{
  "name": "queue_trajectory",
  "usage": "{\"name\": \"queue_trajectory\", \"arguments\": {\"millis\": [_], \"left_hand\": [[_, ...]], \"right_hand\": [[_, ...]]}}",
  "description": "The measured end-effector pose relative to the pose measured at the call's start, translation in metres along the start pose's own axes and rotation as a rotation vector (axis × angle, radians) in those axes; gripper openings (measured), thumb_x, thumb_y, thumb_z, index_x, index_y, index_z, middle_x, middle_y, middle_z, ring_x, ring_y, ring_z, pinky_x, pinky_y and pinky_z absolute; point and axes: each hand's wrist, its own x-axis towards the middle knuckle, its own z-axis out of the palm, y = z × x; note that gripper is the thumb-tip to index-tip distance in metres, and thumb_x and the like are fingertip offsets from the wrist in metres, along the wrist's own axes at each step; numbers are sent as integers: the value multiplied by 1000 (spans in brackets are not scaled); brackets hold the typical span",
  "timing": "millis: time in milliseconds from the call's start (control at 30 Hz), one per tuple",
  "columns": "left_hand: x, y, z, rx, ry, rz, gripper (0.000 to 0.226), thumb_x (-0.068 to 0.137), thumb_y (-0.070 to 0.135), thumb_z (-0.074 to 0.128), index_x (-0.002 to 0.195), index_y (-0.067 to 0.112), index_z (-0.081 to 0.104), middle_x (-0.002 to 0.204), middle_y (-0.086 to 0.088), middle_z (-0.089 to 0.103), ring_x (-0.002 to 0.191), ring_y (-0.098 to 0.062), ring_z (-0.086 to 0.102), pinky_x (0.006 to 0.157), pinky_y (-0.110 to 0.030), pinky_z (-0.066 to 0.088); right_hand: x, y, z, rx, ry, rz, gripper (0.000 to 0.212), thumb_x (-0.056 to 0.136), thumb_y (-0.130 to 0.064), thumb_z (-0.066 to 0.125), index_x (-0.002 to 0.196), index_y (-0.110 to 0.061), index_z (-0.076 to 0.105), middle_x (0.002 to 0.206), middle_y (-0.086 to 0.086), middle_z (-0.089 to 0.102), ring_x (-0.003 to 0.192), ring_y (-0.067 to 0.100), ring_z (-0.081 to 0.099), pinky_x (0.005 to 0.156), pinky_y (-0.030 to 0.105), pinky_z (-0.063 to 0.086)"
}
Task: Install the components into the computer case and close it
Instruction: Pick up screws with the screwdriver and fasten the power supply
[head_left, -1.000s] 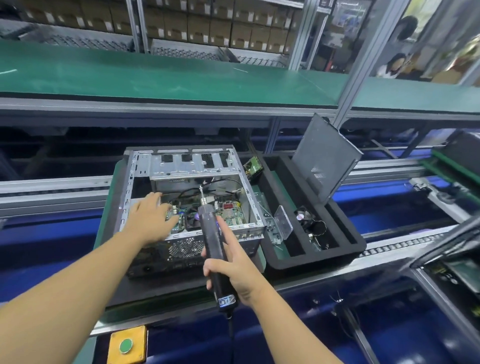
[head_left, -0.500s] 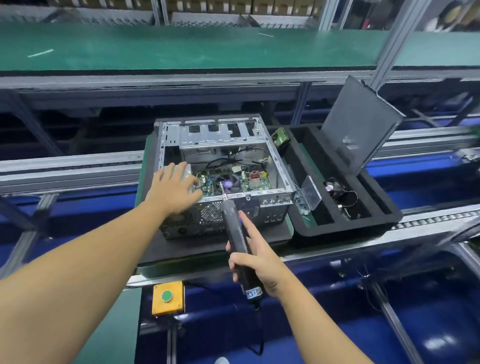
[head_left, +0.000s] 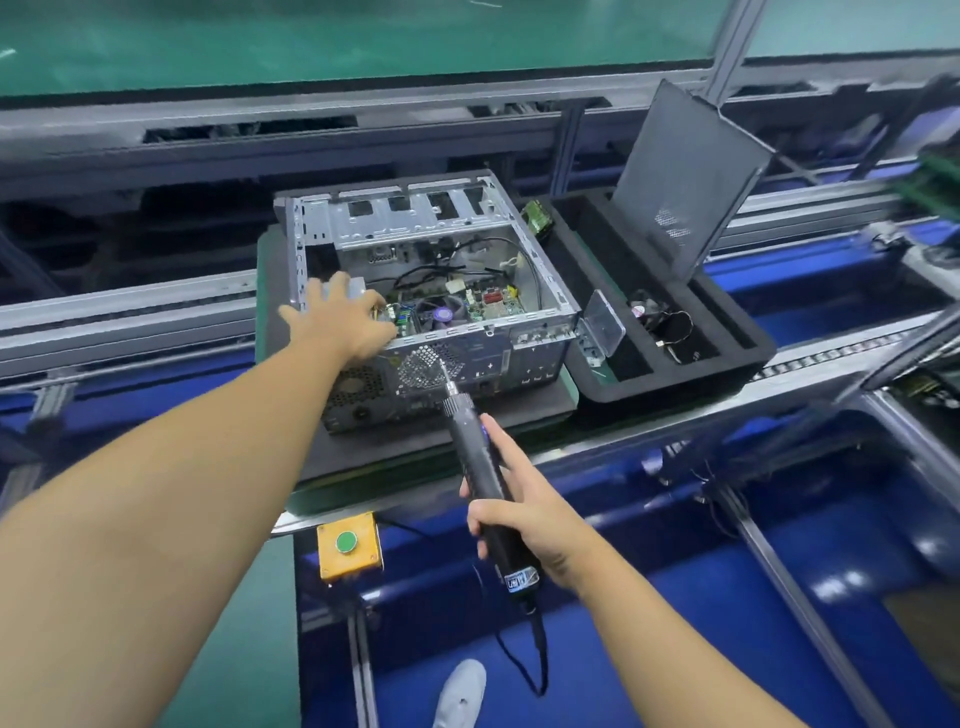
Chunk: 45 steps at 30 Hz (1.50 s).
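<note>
your left hand (head_left: 340, 325) hides the motherboard's (head_left: 483, 304) near-left corner, the label on your screwdriver (head_left: 474, 452) is too small to read, and your shoe (head_left: 460, 693) is cut off below.

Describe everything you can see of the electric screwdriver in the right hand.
The electric screwdriver is a slim black cylinder with a silver chuck and bit, a white label near its butt and a black cord hanging below. The right hand grips its lower half, forefinger along the barrel. Its bit points up-left, over the rear grille of the computer case; contact unclear.

surface: green pallet (head_left: 363, 491) | on it: computer case (head_left: 519, 358) | beside: black foam tray (head_left: 675, 385)
</note>
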Motion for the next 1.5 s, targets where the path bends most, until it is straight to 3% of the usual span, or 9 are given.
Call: {"name": "queue_trajectory", "arguments": {"millis": [133, 267, 600, 733, 867, 933, 1000, 1100, 1500], "left_hand": [[-8, 6, -3, -20, -12, -38, 27, 71, 46, 44, 96, 42, 52, 149, 0, 24, 141, -36, 13, 100, -73, 14], [-22, 10, -1, -1, -7, -63, 35, 74, 50, 43, 107, 42, 51, 153, 0, 21, 141, -37, 11, 98, -71, 18], [-65, 17, 11, -4, 42, -98, 38, 72, 58, 34, 100, 40, 53, 151, -4, 24, 136, -37, 18, 97, -68, 20], [-71, 18, 19, -43, 149, -96, 46, 73, 59, 30, 106, 41, 57, 138, -3, 35, 131, -34, 25, 93, -64, 24], [-71, 23, 22, -131, 299, -121, 46, 80, 53, 32, 110, 38, 63, 142, 5, 47, 138, -27, 30, 101, -67, 20], [-72, 24, 24, -103, 401, -73, 46, 81, 48, 30, 98, 34, 70, 142, 8, 53, 138, -21, 38, 109, -65, 15], [-74, 24, 24, -88, 460, -2, 48, 81, 45, 27, 76, 27, 71, 138, 8, 58, 133, -16, 47, 112, -54, 23], [-74, 23, 22, -135, 485, 58, 47, 81, 39, 30, 50, 16, 58, 131, 4, 65, 117, -14, 58, 77, -33, 44], [-73, 24, 20, -140, 477, 66, 48, 84, 36, 36, 43, 15, 52, 134, 4, 62, 123, -17, 55, 83, -37, 51]], "right_hand": [[5, -7, 3, 14, 12, 1, 93, 75, -11, 74, 142, -63, 36, 94, 3, 67, 75, 23, 60, 61, 37, 55], [-4, -1, 2, 9, 1, 17, 90, 79, -6, 70, 142, -61, 38, 94, 5, 67, 76, 24, 60, 61, 38, 55], [-30, 47, -6, -34, -36, 154, 96, 82, -6, 70, 154, -54, 29, 97, 7, 66, 78, 27, 59, 64, 40, 55], [-20, 67, -9, -104, -40, 215, 94, 84, -8, 70, 151, -60, 30, 97, 4, 68, 78, 25, 61, 66, 39, 56], [-8, 82, -14, -209, -31, 270, 94, 82, -11, 71, 145, -69, 31, 102, 5, 69, 75, 23, 65, 69, 42, 59], [-4, 87, -16, -255, -21, 279, 95, 84, -10, 70, 144, -70, 29, 105, 5, 69, 75, 23, 67, 70, 43, 60], [-1, 90, -16, -291, -17, 288, 95, 85, -9, 69, 145, -70, 27, 107, 5, 69, 74, 22, 67, 70, 43, 61], [1, 93, -14, -340, -24, 296, 96, 86, -9, 68, 145, -71, 25, 111, 6, 68, 76, 21, 67, 72, 43, 61], [13, 95, -11, -349, -17, 287, 95, 82, -14, 69, 138, -78, 26, 114, 6, 66, 78, 25, 66, 80, 56, 60]]}}
